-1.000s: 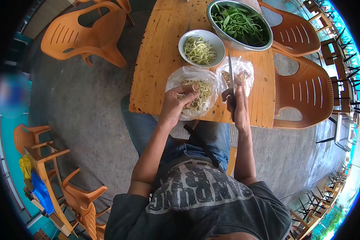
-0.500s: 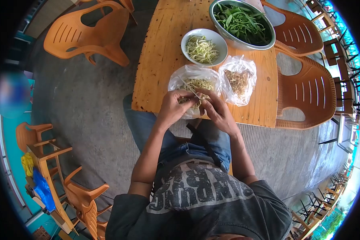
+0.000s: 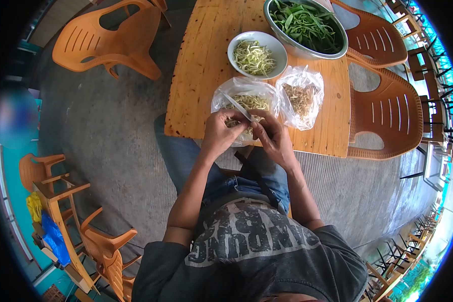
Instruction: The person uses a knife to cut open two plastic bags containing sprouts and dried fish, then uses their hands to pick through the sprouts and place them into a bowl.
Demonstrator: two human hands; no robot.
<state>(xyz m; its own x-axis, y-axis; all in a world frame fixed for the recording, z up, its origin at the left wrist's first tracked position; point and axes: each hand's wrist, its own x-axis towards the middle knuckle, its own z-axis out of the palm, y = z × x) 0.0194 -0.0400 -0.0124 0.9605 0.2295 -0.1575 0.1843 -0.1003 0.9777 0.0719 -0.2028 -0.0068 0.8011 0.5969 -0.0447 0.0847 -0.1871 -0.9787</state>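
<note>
— Our left hand pinches sprouts; our right hand grips the knife, both above the near bag at the worktop edge.

— We'd keep the blade shallow, away from the thumb. We count one knife, two bags, two bowls: white bowl, steel bowl.

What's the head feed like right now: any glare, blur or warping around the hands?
Head view: strong fisheye, black corners, table edges bowed; even daylight, soft shadows; glare on the sprout bag; left hand, right hand and knife sharp; a blurred patch at the left edge.
</note>
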